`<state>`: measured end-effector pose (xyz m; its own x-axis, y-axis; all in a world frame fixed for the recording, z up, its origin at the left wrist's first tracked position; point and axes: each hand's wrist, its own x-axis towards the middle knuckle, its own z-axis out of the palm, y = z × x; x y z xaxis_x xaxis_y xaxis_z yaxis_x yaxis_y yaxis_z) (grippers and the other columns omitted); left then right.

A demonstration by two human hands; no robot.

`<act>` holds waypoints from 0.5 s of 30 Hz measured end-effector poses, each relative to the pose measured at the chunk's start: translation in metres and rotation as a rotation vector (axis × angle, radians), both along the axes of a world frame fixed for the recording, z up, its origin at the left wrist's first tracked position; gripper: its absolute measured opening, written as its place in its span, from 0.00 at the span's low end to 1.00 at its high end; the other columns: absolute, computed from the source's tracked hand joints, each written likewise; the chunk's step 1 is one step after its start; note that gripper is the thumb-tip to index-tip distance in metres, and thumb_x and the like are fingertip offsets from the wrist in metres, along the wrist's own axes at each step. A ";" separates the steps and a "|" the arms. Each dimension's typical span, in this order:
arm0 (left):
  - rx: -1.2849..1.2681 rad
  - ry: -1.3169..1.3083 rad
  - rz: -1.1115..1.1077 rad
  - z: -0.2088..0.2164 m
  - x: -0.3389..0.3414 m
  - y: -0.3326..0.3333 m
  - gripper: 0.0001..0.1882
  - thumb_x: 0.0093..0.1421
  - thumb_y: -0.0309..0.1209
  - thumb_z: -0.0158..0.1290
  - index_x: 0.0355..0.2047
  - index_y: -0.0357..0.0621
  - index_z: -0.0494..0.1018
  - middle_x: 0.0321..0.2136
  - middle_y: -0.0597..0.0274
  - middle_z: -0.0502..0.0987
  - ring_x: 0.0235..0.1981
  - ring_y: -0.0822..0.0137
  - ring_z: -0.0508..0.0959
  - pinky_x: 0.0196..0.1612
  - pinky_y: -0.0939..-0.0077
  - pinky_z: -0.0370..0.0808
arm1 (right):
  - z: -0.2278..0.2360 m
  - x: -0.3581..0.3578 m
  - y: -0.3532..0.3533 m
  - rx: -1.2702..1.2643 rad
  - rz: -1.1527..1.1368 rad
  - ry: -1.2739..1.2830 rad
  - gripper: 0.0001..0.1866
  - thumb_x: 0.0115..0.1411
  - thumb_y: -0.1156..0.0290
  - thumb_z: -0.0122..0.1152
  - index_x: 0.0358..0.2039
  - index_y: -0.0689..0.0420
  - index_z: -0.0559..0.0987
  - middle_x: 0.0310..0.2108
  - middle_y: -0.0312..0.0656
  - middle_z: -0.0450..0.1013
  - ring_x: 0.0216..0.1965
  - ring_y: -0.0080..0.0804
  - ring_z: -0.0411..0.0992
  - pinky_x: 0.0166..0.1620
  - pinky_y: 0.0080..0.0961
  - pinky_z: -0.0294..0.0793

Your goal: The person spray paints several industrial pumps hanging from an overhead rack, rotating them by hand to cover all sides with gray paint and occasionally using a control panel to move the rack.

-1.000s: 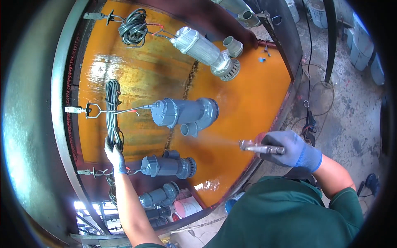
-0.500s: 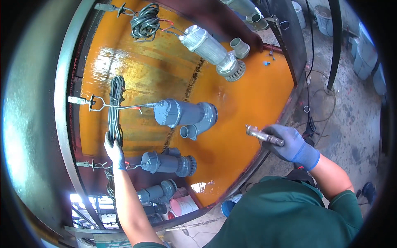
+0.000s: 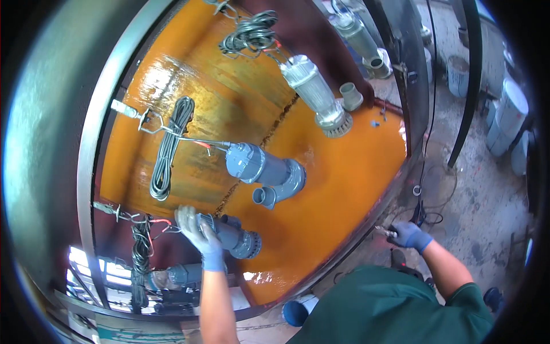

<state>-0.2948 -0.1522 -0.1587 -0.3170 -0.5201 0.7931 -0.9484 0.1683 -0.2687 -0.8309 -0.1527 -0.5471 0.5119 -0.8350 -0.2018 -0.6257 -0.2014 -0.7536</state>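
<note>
Hanging before the orange panel (image 3: 338, 192) were middle pump (image 3: 263, 165) and lower pump (image 3: 233, 237) | cable (image 3: 172, 150) hung left of the former | left hand (image 3: 199, 234), fingers extended, grasped nothing, overlapping the lower pump, contact unclear | right hand (image 3: 409, 234) gripped the gun (image 3: 388, 231) | risk: brushing the lower pump, if wet, could have smeared it

Stained grey floor (image 3: 475, 192), glossy orange panel (image 3: 344, 183), apparently bright windows (image 3: 118, 272)

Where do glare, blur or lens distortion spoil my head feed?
Head view: white glare on the orange surface, at its upper left and lower edge; the left hand is blurred; the metal rail at left looks bowed, probably from the fisheye lens; the corners fall to black.
</note>
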 end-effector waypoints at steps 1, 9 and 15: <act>0.138 0.136 0.003 -0.031 -0.018 0.026 0.21 0.73 0.34 0.46 0.61 0.35 0.74 0.62 0.39 0.73 0.66 0.36 0.69 0.71 0.40 0.61 | -0.025 -0.011 0.010 0.150 -0.014 0.071 0.23 0.61 0.46 0.67 0.45 0.52 0.83 0.42 0.56 0.83 0.45 0.60 0.81 0.49 0.53 0.80; 0.579 1.128 0.482 -0.369 0.036 0.301 0.16 0.69 0.31 0.52 0.51 0.36 0.81 0.48 0.42 0.83 0.50 0.44 0.82 0.58 0.56 0.76 | -0.173 -0.121 0.140 0.636 -0.106 0.486 0.33 0.56 0.43 0.73 0.56 0.52 0.83 0.56 0.54 0.81 0.58 0.56 0.78 0.60 0.46 0.78; -0.224 1.860 0.899 -0.463 0.075 0.504 0.08 0.68 0.26 0.55 0.42 0.40 0.84 0.35 0.58 0.83 0.36 0.60 0.80 0.46 0.62 0.80 | -0.173 -0.167 0.171 0.873 0.064 0.681 0.29 0.58 0.47 0.77 0.48 0.60 0.86 0.34 0.47 0.85 0.33 0.37 0.83 0.39 0.41 0.81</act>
